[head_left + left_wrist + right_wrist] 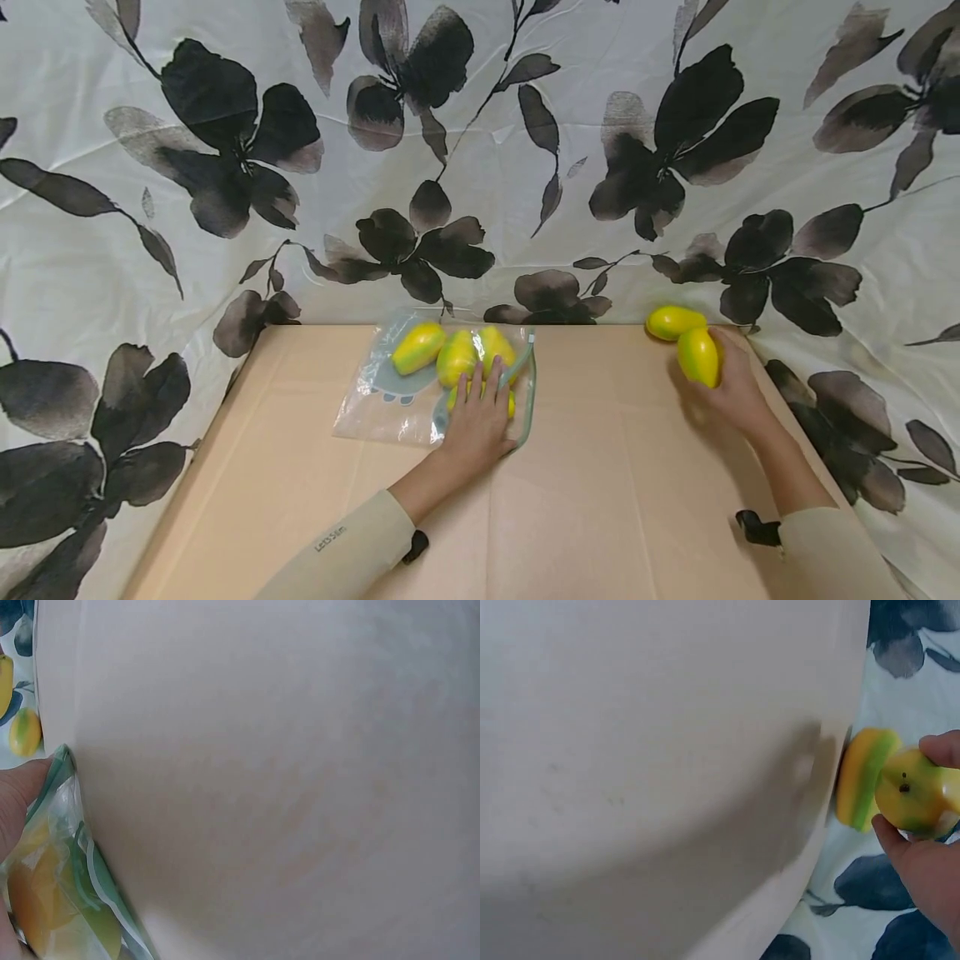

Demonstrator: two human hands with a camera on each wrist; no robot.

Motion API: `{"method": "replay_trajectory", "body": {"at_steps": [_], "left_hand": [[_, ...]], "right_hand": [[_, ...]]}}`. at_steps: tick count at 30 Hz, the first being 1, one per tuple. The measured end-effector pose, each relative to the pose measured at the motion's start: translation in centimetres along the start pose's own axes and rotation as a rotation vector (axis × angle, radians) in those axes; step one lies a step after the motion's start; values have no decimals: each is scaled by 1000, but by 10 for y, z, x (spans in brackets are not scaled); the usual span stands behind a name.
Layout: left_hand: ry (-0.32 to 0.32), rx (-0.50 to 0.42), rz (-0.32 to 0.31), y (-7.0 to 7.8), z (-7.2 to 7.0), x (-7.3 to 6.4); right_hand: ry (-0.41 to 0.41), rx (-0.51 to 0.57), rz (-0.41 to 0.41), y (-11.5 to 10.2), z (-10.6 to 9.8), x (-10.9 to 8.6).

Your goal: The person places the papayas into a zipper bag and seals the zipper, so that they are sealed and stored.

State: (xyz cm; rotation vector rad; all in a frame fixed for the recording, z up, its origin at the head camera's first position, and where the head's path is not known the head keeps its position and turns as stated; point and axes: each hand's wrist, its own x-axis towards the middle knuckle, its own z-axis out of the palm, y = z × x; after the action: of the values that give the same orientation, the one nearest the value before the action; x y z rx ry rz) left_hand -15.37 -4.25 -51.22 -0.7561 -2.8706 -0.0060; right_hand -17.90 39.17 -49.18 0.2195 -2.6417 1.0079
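My right hand grips a yellow-green mango-like fruit near the board's back right corner; thumb and a finger show around it in the right wrist view. Just behind it lies a second such fruit, overlapped by the held one. My left hand rests with extended fingers on a clear zip bag with a green edge. Inside the bag are several similar yellow fruits, one partly hidden under the fingers. In the left wrist view, the thumb lies against the bag's green edge.
A tan board spreads under both hands, its back edge just beyond the bag. White cloth with dark flowers surrounds it at the back and sides. A dark strap piece shows at the right sleeve.
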Motion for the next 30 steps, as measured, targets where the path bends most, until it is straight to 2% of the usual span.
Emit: {"method": "replay_trajectory", "body": {"at_steps": [6,9,15,20,30], "left_hand": [[0,4,2,-1,1,0],[4,5,-1,-2,1,0],[7,13,2,-1,1,0],[4,18,1,-1,-1,0],[26,15,8,-2,-1,0]], "right_hand": [[-153,48,45,-21,14,-7],[-215,42,37,-31,21,-10],[-308,10,-45,-50,32,-12],[-395,-13,-64,-67,41,-11],[-470,-20,-213,-86,60,-8]]}}
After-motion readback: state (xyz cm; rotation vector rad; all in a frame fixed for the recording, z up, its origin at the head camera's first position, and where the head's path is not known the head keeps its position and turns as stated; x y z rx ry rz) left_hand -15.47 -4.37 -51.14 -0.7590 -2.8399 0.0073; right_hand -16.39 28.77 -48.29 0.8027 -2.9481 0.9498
